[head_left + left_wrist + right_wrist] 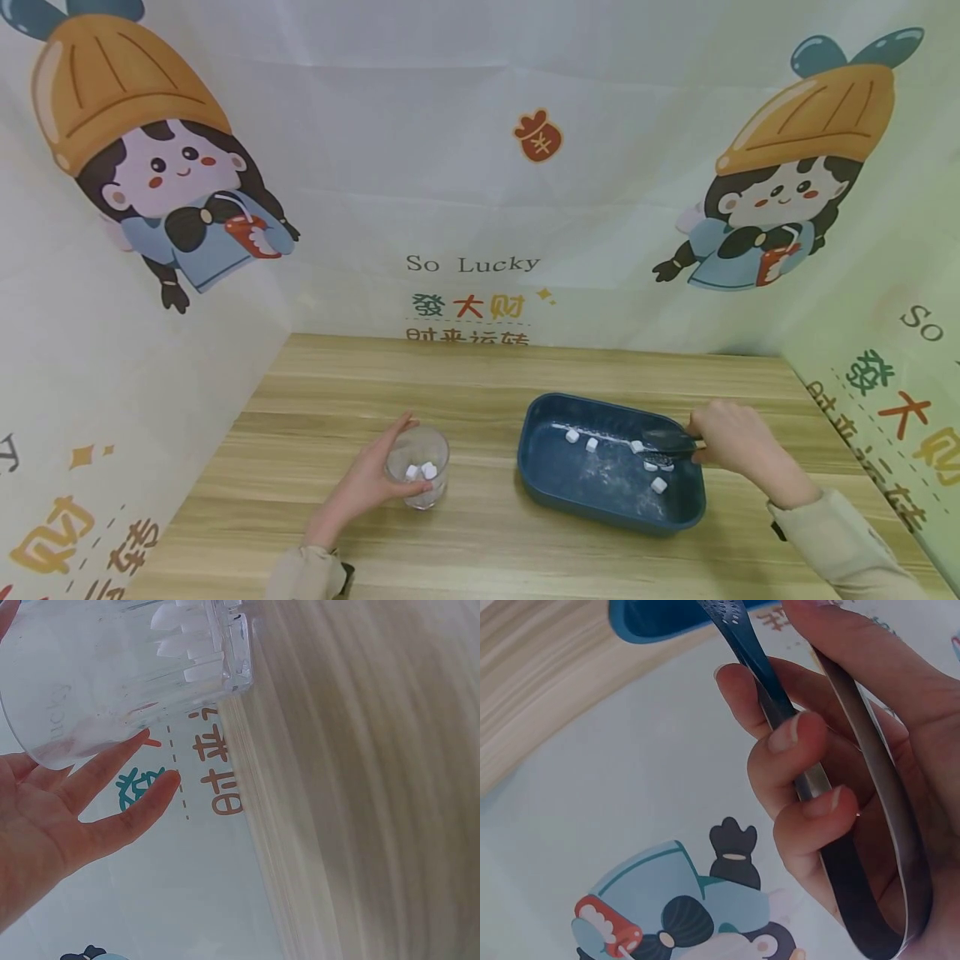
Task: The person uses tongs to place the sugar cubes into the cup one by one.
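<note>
In the head view my left hand [369, 479] holds a clear drinking glass [424, 498] upright on the table, thumb on the near side and fingers on the far side. A few small white cubes [429, 470] lie in the glass. The left wrist view shows the lower fingers [127, 829] spread beside the glass [90, 690]. My right hand [738, 437] grips metal tongs [889, 802] with a perforated end, fingers curled round one arm. The tongs' ends reach into a dark blue rectangular dish [600, 492], close over several white cubes [658, 485].
A wood-grain table [480, 542] carries the glass on the left and the dish on the right. White printed sheets [420, 167] with cartoon figures and lettering stand along the back and both sides of the table.
</note>
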Tool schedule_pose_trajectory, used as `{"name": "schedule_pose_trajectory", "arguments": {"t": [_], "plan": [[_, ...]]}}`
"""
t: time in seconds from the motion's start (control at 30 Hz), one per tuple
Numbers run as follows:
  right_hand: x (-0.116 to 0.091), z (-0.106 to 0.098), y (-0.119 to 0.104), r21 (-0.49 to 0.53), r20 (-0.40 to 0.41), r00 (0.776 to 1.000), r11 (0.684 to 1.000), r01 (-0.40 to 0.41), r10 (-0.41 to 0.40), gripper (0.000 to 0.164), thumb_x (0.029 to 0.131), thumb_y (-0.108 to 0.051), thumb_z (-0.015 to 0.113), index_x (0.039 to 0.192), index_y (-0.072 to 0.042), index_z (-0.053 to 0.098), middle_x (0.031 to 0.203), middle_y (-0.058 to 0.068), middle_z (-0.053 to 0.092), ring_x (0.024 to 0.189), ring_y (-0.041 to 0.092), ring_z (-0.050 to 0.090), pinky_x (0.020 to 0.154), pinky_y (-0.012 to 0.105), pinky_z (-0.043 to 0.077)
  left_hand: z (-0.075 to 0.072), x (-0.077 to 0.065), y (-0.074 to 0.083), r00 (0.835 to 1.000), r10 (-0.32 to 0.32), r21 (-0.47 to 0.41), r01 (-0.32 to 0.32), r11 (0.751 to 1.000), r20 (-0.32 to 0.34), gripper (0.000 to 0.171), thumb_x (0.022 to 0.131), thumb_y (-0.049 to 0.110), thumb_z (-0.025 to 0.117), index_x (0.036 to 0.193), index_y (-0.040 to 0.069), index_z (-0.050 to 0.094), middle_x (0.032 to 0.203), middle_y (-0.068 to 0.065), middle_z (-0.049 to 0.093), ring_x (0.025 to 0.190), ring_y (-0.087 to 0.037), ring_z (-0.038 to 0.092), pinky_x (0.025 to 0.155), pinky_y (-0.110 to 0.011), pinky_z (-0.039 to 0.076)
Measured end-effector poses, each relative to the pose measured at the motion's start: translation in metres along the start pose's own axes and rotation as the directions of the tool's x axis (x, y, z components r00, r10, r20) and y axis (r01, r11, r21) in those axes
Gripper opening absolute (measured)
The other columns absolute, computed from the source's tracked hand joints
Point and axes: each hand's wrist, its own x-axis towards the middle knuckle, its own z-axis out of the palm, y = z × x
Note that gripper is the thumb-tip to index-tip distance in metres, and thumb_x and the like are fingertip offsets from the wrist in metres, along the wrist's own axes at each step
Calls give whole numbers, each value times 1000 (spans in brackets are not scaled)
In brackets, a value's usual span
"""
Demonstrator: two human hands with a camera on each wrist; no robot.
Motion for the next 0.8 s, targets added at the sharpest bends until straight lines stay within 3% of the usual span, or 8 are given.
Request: {"name": "schedule_pose_trajectory", "arguments": {"t": [0.33, 0.57, 0.8], "plan": [[4, 12, 1, -81, 6, 1000, 996, 27, -26, 21, 55, -18, 83, 60, -11, 64, 58, -2, 60, 49, 9, 49, 40, 28, 43, -1, 1, 2, 1000, 8, -3, -8, 1000, -3, 102, 59, 35, 80, 140, 6, 24, 135, -11, 45, 123, -36, 41, 101, -56, 32], [8, 18, 0, -140, -29, 999, 989, 39, -44, 36, 50, -14, 84, 50, -14, 48, 51, -6, 47, 48, 8, 40, 38, 28, 40, 0, 1, -1, 999, 27, 24, -27, 999, -28, 103, 58, 37, 80, 140, 6, 25, 133, -11, 47, 120, -35, 44, 99, -56, 35], [13, 26, 0, -198, -41, 997, 979, 53, -63, 37, 50, -12, 85, 49, -13, 48, 50, -5, 43, 48, 8, 35, 36, 27, 39, -2, 0, 2, 1000, -27, -17, 28, 999, 13, 104, 59, 38, 80, 140, 7, 24, 136, -10, 44, 124, -34, 41, 102, -54, 32]]}}
